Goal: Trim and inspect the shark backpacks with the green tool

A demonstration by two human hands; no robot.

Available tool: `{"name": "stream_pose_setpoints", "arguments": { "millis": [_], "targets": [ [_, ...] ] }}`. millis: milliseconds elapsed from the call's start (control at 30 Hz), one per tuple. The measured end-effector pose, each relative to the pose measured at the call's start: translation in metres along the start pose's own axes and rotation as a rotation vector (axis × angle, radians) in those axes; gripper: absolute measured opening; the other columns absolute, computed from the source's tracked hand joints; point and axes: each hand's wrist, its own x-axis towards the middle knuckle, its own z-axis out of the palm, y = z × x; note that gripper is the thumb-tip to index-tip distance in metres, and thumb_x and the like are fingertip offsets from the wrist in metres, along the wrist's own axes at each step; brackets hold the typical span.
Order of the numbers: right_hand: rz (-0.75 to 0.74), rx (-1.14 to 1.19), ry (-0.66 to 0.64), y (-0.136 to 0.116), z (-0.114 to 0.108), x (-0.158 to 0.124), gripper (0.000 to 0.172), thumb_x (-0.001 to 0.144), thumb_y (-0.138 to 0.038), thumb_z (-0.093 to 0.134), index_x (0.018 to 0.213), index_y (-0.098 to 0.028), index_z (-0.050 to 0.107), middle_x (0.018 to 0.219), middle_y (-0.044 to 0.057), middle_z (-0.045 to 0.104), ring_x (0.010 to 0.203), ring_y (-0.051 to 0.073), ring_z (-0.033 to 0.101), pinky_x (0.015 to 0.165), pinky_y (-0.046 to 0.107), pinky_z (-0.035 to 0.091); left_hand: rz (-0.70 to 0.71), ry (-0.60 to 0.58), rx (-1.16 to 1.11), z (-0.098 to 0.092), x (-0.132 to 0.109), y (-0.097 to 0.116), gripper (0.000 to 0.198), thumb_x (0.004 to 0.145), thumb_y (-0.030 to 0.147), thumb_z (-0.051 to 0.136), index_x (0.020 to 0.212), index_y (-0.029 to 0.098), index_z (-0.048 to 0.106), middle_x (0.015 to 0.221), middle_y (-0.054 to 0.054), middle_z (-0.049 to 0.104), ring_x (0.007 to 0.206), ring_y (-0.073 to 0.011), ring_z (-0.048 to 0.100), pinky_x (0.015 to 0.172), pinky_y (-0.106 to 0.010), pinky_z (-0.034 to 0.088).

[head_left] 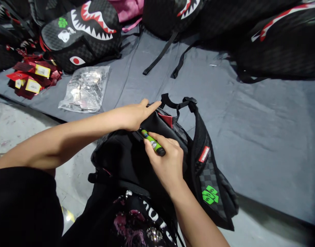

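Observation:
A black checkered backpack (121,154) lies open across the table edge and against my body, its shoulder strap (206,164) trailing to the right with a red label and a green patch. My left hand (135,115) grips the upper edge of the backpack. One finger stretches toward the top strap, while the other fingers are partly hidden. Pinched in my right hand (167,157) is a green marker pen (152,141) with a black end. Its far tip is at the backpack's dark fabric, close under my left hand. A bit of red lining (165,119) shows beside it.
A clear plastic bag of small metal parts (85,89) lies left of the backpack, near a pile of red tags (34,75). Shark-mouth backpacks (82,34) line the back of the grey-covered table (263,137). Loose straps (161,55) stretch toward me.

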Motion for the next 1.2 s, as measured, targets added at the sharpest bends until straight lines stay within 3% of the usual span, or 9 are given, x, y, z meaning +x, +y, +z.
{"name": "stream_pose_setpoints", "arguments": {
  "millis": [167,467,633,867,967,1200],
  "targets": [
    [-0.008,-0.081,0.063,-0.001,0.001,-0.002,0.015,0.089,-0.03,0.066,0.095,-0.019,0.074,0.081,0.004,0.077,0.069,0.02,0.07,0.076,0.035,0.049,-0.001,0.003,-0.015,-0.001,-0.001,0.001,0.095,0.082,0.009,0.053,0.158,0.024,-0.002,0.151,-0.017,0.034,0.103,-0.0205,0.064,0.083,-0.027,0.049],
    [0.002,-0.004,0.18,0.001,0.011,-0.006,0.013,0.088,-0.028,0.068,0.092,-0.017,0.074,0.082,0.004,0.078,0.069,0.018,0.07,0.077,0.034,0.049,0.005,0.025,-0.025,0.003,0.001,-0.001,0.098,0.081,0.01,0.059,0.158,0.024,0.0,0.149,-0.016,0.035,0.105,-0.0227,0.063,0.081,-0.027,0.05],
    [0.006,0.028,0.044,-0.001,0.007,-0.001,0.015,0.089,-0.027,0.067,0.098,-0.018,0.074,0.088,0.004,0.078,0.074,0.019,0.071,0.078,0.035,0.05,-0.005,0.025,-0.044,0.003,0.001,-0.001,0.098,0.082,0.012,0.06,0.158,0.026,-0.001,0.15,-0.016,0.034,0.105,-0.022,0.063,0.085,-0.028,0.049],
    [0.002,0.038,-0.092,-0.001,-0.005,0.002,0.02,0.087,-0.022,0.065,0.106,-0.02,0.073,0.1,0.004,0.078,0.085,0.02,0.072,0.081,0.034,0.05,0.004,0.04,-0.027,0.003,0.001,-0.002,0.098,0.08,0.009,0.058,0.158,0.024,0.001,0.148,-0.017,0.036,0.099,-0.0195,0.064,0.078,-0.026,0.05],
    [-0.028,-0.09,-0.065,-0.001,-0.01,0.0,0.02,0.088,-0.021,0.064,0.105,-0.018,0.073,0.099,0.006,0.078,0.084,0.022,0.073,0.081,0.037,0.049,0.001,0.031,-0.031,0.003,0.001,-0.001,0.098,0.08,0.008,0.058,0.158,0.025,0.001,0.149,-0.015,0.035,0.102,-0.0196,0.063,0.078,-0.025,0.049],
    [-0.048,-0.108,-0.077,-0.002,-0.009,0.0,0.021,0.089,-0.02,0.063,0.108,-0.018,0.072,0.101,0.006,0.078,0.085,0.022,0.073,0.081,0.037,0.05,0.009,0.042,-0.043,0.004,0.001,-0.001,0.096,0.081,0.008,0.056,0.158,0.024,0.002,0.148,-0.016,0.036,0.102,-0.0204,0.064,0.081,-0.028,0.05]
  ]
}}
